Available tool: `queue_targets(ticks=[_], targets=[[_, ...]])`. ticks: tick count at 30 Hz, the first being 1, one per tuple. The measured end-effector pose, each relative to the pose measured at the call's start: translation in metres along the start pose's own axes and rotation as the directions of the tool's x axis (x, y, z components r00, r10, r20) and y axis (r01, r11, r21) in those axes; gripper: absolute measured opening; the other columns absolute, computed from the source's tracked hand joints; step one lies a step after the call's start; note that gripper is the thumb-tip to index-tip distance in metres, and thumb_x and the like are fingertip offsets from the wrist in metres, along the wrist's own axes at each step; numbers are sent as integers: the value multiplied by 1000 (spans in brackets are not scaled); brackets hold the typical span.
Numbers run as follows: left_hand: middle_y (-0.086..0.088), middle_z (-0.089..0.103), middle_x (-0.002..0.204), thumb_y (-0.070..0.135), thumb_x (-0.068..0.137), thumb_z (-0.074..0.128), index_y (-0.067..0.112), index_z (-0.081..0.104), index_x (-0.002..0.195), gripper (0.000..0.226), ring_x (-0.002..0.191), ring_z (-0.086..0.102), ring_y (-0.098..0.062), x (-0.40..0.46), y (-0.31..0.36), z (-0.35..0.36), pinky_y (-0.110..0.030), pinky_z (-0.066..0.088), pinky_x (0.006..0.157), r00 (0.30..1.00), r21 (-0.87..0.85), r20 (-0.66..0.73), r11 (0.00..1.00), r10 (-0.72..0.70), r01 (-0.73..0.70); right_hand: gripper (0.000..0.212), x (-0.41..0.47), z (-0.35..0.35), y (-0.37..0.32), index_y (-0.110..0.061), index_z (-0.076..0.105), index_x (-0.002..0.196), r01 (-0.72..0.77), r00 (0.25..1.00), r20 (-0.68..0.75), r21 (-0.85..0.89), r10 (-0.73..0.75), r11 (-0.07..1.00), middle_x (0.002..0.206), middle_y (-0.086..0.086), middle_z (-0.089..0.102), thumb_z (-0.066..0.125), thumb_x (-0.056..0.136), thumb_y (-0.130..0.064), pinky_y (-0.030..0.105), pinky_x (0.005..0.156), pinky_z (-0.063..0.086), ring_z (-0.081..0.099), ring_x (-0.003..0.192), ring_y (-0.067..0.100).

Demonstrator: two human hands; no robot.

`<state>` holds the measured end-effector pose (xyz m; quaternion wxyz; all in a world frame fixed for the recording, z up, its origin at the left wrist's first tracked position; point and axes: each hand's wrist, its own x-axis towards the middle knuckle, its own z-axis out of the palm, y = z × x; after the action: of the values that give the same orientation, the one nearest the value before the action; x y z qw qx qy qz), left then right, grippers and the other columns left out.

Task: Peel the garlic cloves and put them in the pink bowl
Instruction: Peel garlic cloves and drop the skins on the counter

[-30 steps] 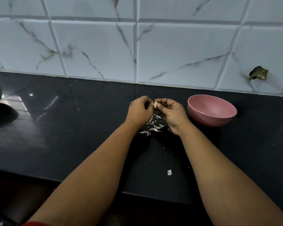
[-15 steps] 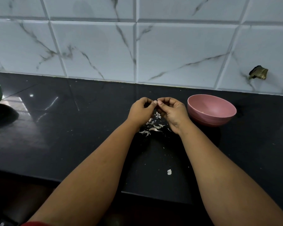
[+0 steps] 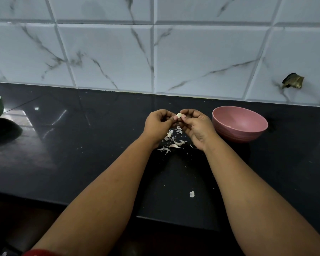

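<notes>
Head view: garlic clove (image 3: 179, 115) pinched between both hands
Left hand (image 3: 158, 124): gripping clove
Right hand (image 3: 198, 126): gripping it too
Pink bowl (image 3: 239, 123): just right, on desk (image 3: 81, 145)

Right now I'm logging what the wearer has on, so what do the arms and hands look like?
Both forearms are bare up to the bottom edge of the frame. The left hand and right hand wear no gloves, and no rings or watch show. A sliver of red sleeve shows at the bottom left, by the left arm.
</notes>
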<state>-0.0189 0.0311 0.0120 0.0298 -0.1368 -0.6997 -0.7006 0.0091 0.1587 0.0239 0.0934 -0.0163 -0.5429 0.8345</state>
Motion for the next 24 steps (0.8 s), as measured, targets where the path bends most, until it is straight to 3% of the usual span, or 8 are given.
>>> queue_targets(ticks=[3,7,15,18,24], targets=[[-3,69,72,3,89,68,11,70,82,11,74,65,-18,2,-2,1,-40,58,87,1000,-3,15,1000,5,-5,20,1,0,-3,-8,61,85,-48,999,5,54,48,997,80,9,63,53,91,9,19,66,55,61,69,13],[-5,71,77,6,91,67,9,72,86,8,68,64,-10,3,-2,-1,-31,57,78,1000,31,-7,999,22,-21,18,0,2,-1,-7,65,90,-57,998,12,90,56,994,79,7,67,54,92,6,17,68,55,65,69,11],[5,71,77,7,88,71,10,74,92,7,66,68,4,-2,4,-3,-9,51,63,975,305,-61,934,216,-188,10,-2,3,4,-8,69,94,6,1000,-3,-42,-6,999,74,-1,72,63,89,-2,15,66,54,67,69,4],[1,72,77,5,87,71,7,75,92,6,68,70,-1,-3,6,-3,-12,54,65,971,321,-25,922,238,-218,9,-3,2,3,-9,70,94,-11,1000,-13,-57,10,998,75,-1,72,66,87,-5,16,63,53,68,70,6],[-6,75,81,4,90,68,4,74,93,7,76,74,-14,-1,4,-1,-25,60,74,979,244,-6,950,202,-194,7,-6,3,-1,0,67,92,-3,1000,24,76,1,997,67,3,71,62,88,2,17,59,53,67,59,10]])
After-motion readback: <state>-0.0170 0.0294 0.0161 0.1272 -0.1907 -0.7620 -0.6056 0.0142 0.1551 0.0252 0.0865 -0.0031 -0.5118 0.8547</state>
